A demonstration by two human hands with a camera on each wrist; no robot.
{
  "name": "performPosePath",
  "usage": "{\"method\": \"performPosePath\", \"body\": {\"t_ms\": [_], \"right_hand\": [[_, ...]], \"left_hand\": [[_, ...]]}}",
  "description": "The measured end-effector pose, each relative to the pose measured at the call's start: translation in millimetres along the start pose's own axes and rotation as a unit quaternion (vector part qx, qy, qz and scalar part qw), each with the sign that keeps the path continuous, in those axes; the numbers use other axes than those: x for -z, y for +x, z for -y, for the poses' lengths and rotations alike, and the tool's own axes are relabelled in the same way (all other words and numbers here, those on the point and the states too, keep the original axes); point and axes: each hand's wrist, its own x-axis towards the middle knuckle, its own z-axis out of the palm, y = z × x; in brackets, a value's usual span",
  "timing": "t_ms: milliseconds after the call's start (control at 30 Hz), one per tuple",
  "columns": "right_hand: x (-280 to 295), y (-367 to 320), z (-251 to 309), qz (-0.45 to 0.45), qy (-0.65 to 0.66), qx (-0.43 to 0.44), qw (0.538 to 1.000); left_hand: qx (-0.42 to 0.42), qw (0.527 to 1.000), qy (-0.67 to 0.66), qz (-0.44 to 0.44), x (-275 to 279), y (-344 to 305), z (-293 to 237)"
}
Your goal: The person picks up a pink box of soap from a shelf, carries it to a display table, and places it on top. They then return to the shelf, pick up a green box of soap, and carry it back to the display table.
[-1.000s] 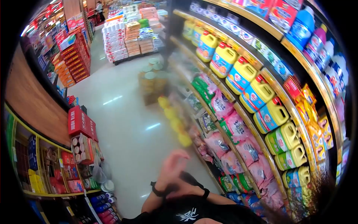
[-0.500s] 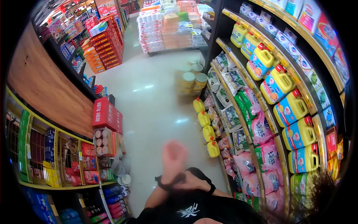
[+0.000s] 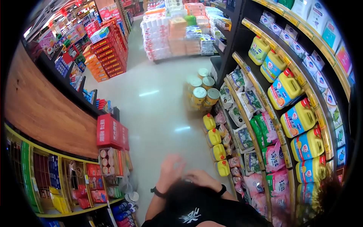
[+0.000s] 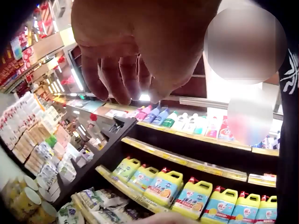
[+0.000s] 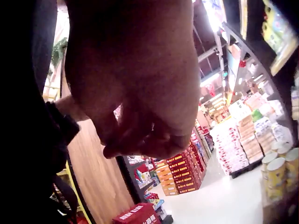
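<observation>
In front of the black shirt (image 3: 196,204), the left hand (image 3: 171,170) is raised and blurred, with nothing visible in it. Just right of it, the right hand (image 3: 202,178) bends inward at chest height; a narrow gap shows between the two. The left wrist view shows the left hand (image 4: 135,46) with fingers loosely bent and hanging, empty. Dark in the right wrist view, the right hand (image 5: 145,93) has loosely bent fingers, and no object can be made out in it. Both wrists wear black bands. Neither hand touches any goods.
Shelves on the right carry yellow jugs (image 3: 297,117) and pink bags (image 3: 278,157). Yellow-lidded tins (image 3: 199,96) stand on the floor (image 3: 151,113) beside them. Paper packs (image 3: 155,34) are stacked ahead. A red box (image 3: 109,130) and a wooden panel (image 3: 45,106) line the left.
The hands overlapped at the wrists before and are now slightly apart. The view has turned left, so the right-hand shelves sit farther right in the picture.
</observation>
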Motion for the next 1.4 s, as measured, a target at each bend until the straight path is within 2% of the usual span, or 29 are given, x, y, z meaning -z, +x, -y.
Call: {"method": "performPosePath", "body": {"t_ms": [67,167,200,267,367,467,567,633,667,767,867,933,1067,1133,1200,1233,1333,1367,1400], "right_hand": [[11,8,-10,-0.023,-0.034,-0.03,0.999],[20,26,-27,-0.033,-0.055,-0.017,0.998],[22,34,-29,-0.041,-0.063,-0.018,0.997],[22,51,-32,-0.063,-0.079,-0.021,0.995],[18,76,-36,-0.07,-0.098,-0.037,0.992],[20,104,-19,-0.098,-0.105,-0.075,0.987],[-9,127,-35,-0.234,-0.072,0.014,0.969],[12,120,12,-0.19,0.045,-0.069,0.978],[15,116,19,-0.175,0.06,-0.092,0.978],[9,113,20,-0.151,0.027,-0.135,0.979],[28,140,48,-0.126,0.004,-0.199,0.972],[26,156,49,-0.163,0.002,-0.208,0.964],[-11,175,-4,-0.341,0.004,-0.15,0.928],[-22,182,-30,-0.374,0.039,-0.115,0.919],[-5,188,-58,-0.352,0.086,-0.059,0.93],[40,197,-5,-0.289,0.051,-0.043,0.955],[64,188,-16,-0.256,-0.06,-0.221,0.939],[77,184,-13,-0.258,-0.076,-0.248,0.931],[92,178,-11,-0.26,-0.09,-0.276,0.921]], "left_hand": [[0.017,0.999,0.022,0.037,0,-1,25],[0.051,0.995,-0.005,0.09,-15,-7,69],[0.05,0.99,-0.016,0.131,-17,-2,77],[0.042,0.975,-0.039,0.216,-20,12,95],[0.001,0.958,-0.047,0.282,-27,39,112],[-0.041,0.936,-0.118,0.33,-24,77,121],[-0.111,0.872,-0.127,0.46,-22,114,116],[-0.139,0.836,-0.144,0.511,-27,120,124],[-0.152,0.817,-0.152,0.535,-28,122,127],[-0.183,0.794,-0.129,0.565,-19,137,128],[-0.192,0.79,-0.148,0.563,-15,140,143],[-0.197,0.791,-0.18,0.55,-11,144,160],[-0.191,0.791,-0.233,0.532,-5,160,182],[-0.194,0.787,-0.271,0.519,0,171,183],[-0.173,0.782,-0.279,0.529,-1,189,186],[-0.146,0.779,-0.27,0.548,-1,196,190],[-0.074,0.779,-0.263,0.565,-18,215,198],[-0.051,0.78,-0.262,0.566,-25,223,198],[-0.076,0.78,-0.25,0.568,-33,233,198]]}}
